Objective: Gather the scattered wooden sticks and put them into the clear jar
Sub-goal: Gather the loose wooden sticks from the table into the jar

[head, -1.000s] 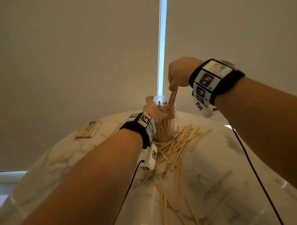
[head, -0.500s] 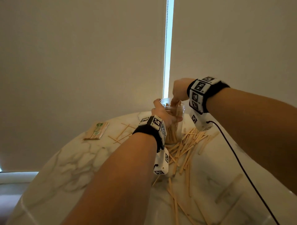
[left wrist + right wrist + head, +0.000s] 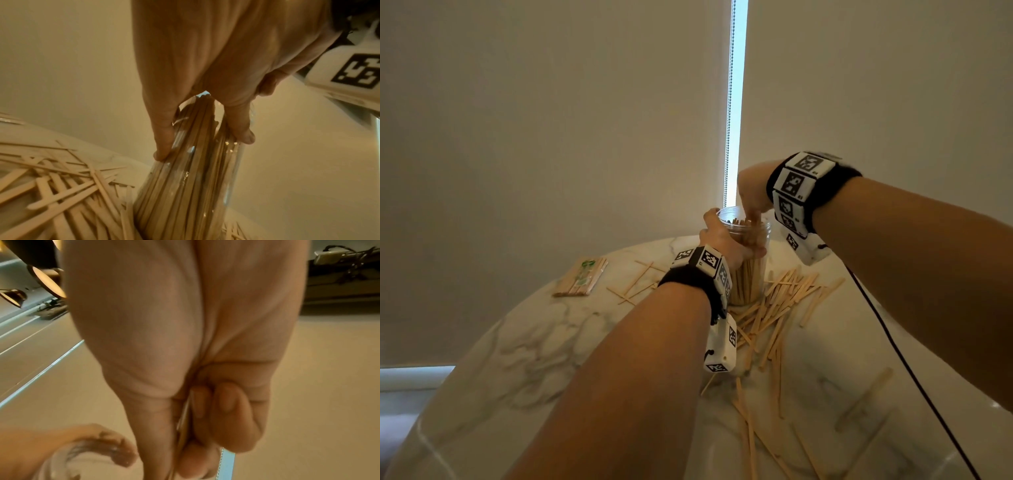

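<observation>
The clear jar [image 3: 748, 281] stands upright at the far side of the marble table, packed with wooden sticks. My left hand [image 3: 722, 240] grips it just under the rim, thumb and fingers wrapped round the wall [image 3: 195, 178]. My right hand [image 3: 751, 195] hovers over the jar mouth with its fingers pointing down into it. In the right wrist view the curled fingers and thumb pinch a thin bunch of sticks [image 3: 185, 410], mostly hidden by the hand. Several loose sticks [image 3: 784, 301] lie scattered in front and to the right of the jar [image 3: 51, 194].
A wrapped packet of sticks [image 3: 582, 277] lies at the table's far left. A few thin sticks [image 3: 637, 284] lie left of the jar. A black cable [image 3: 893, 349] runs from my right wrist across the table [image 3: 534, 342]. Closed blinds stand just behind.
My right hand has come down from well above the jar to its mouth, lowering the sticks it holds inside. My left hand keeps its grip on the jar.
</observation>
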Demonstrator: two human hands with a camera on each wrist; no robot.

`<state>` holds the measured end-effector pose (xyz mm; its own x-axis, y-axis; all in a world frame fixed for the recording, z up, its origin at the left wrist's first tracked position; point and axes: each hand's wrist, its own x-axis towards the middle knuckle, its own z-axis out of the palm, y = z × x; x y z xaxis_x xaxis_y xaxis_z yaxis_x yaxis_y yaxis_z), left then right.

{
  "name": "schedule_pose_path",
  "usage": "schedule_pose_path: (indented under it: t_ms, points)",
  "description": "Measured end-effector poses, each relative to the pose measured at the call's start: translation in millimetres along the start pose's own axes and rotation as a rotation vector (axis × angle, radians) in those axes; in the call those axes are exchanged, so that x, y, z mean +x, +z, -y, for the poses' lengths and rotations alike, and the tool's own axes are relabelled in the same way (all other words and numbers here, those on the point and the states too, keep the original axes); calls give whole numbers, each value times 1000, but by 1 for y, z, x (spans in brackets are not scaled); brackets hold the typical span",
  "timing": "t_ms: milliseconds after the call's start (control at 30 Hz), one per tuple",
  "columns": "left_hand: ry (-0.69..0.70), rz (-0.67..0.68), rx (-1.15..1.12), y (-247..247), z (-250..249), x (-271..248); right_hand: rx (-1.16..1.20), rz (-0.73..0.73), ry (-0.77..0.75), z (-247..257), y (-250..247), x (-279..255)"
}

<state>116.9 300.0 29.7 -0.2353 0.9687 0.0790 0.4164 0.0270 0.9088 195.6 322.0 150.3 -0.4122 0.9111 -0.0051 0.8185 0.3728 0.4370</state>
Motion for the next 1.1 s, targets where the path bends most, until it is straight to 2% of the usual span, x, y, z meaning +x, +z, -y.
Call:
schedule_pose_path:
  t_ms: [100,200,267,400,600,633,767,867,933,1000,1100]
  points:
    - [-2,2,13,-1,-2,-3,-114,-1,-9,2,4,3]
    - [-4,-4,20,0,-5,-5,19,46,-24,5,14,0]
    - [-23,6,11,-1,-6,-5,86,14,-28,4,15,2]
    - [-27,17,4,-2,-6,-6,156,-7,55,3,23,2]
    - [-38,-2,14,-2,-11,-11,264,39,-6,10,18,0]
    - [-39,-4,18,-2,-12,-12,289,16,-5,10,18,0]
    - [-46,3,17,-7,-17,-21,492,-222,63,-1,30,-14]
    - [-122,45,124,-16,-15,-39,595,-334,84,-8,37,-46]
    - [-145,96,331,-29,-11,-58,637,-322,90,-8,43,-77]
    - [-133,112,502,-45,-4,-81,644,-234,67,-1,53,-110]
    - [-144,131,489,-72,10,-121,609,-25,-4,17,69,-158]
